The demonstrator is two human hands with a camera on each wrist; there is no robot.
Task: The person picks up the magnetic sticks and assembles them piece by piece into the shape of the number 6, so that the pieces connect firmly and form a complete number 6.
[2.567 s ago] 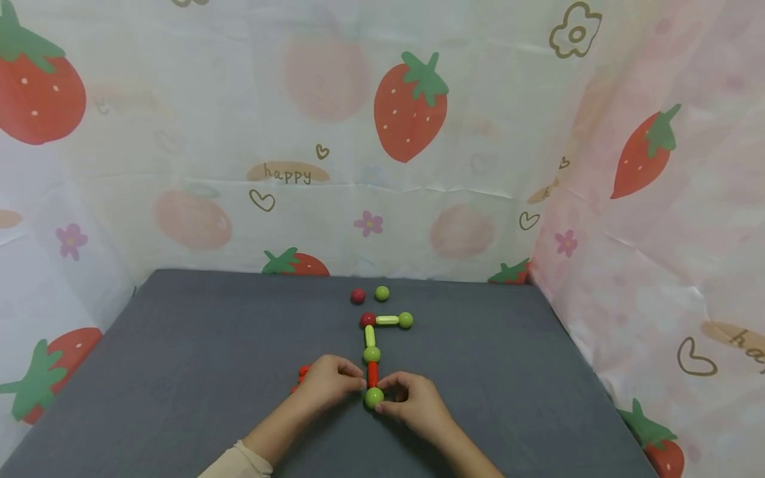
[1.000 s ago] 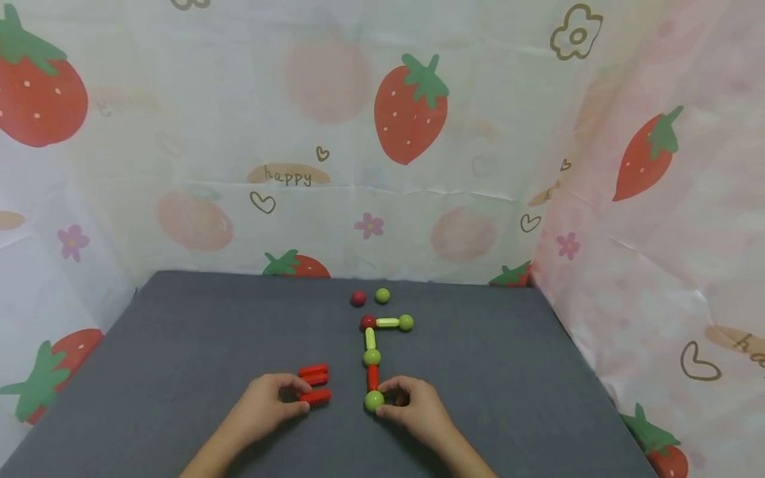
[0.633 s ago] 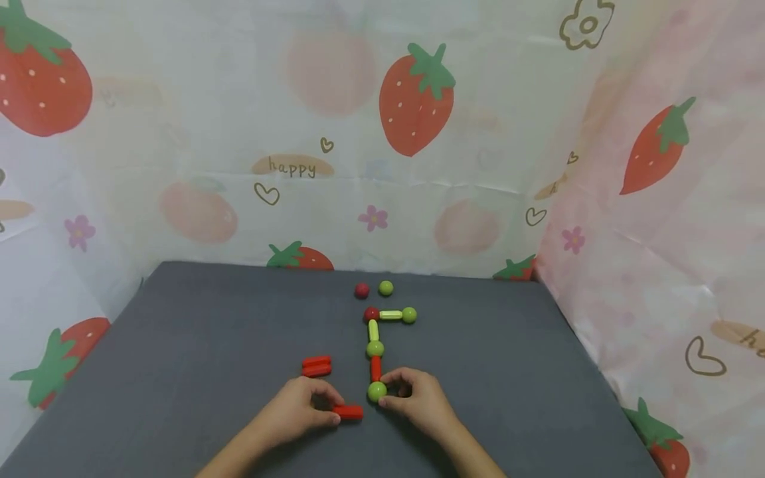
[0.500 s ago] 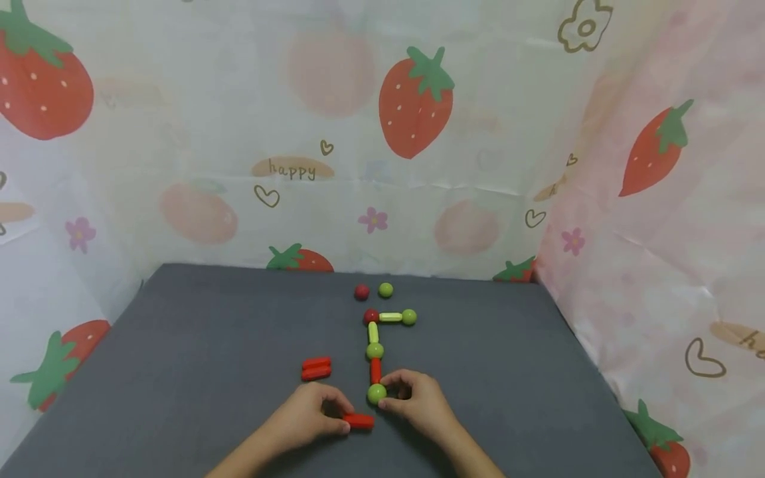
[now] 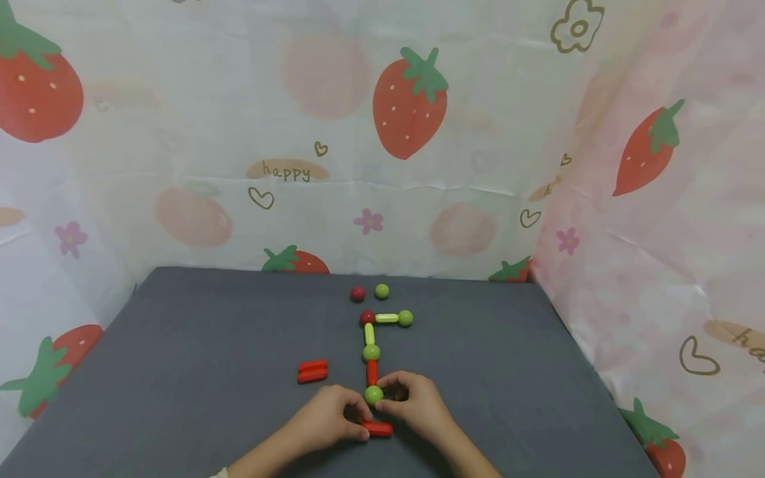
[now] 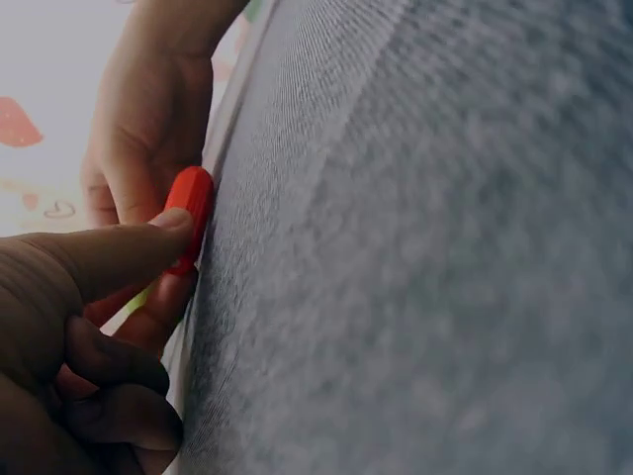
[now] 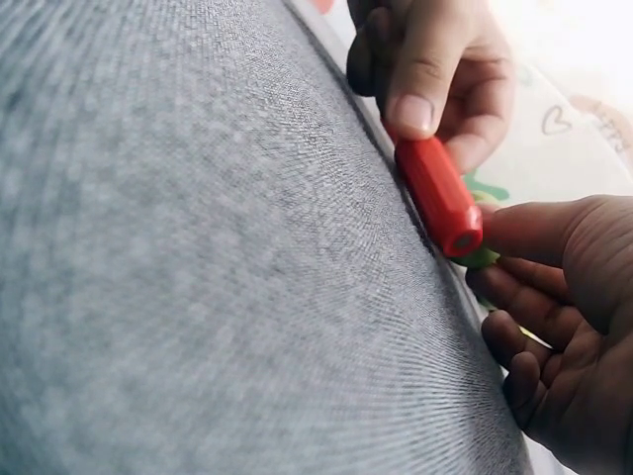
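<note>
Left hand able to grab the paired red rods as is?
Probably not: the left hand pinches another red rod and would likely need to release it, though the way to the paired red rods looks free.

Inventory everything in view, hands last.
Table: 1, dark grey, underneath
Backdrop: count unclear, white and pink, behind and beside the table
Loose balls: 2, dark red and green, near the far edge
Corner ball: 1, dark red, nearer than those
Pale rods: 2, yellow-green, right and in front of the corner ball
Other green balls: 3, green, two at the pale rods' outer ends, one nearer
Middle rod: 1, red, between the nearest two green balls
Loose rods: 2, red, side by side, leftmost
Held rod: 1, red, nearest the person
Left hand: 1, bare, pinching the held rod
Right hand: 1, bare, on the nearest green ball
Sleeve: 1, cream, left forearm
</note>
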